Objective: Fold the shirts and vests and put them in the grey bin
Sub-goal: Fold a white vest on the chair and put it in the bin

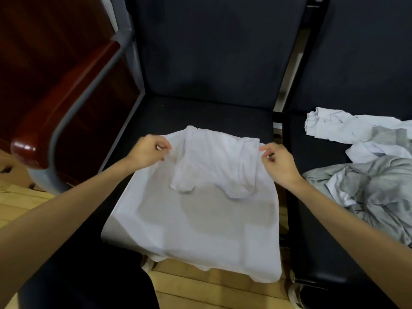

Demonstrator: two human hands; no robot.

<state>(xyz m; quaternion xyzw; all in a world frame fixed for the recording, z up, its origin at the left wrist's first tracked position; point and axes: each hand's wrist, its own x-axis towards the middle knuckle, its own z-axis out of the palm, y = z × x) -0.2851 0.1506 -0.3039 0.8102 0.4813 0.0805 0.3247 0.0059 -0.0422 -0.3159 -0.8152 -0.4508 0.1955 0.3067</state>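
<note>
Mid-fold: left hand [149,150] and right hand [277,162] pinch the white T-shirt [196,219] at its shoulders; folding it toward the hem likely follows.

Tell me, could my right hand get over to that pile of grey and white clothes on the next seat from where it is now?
Probably yes. The right hand is at the white shirt's right edge, and the pile of clothes lies just to its right with nothing between them. It would first have to let go of the shirt it pinches.
</note>
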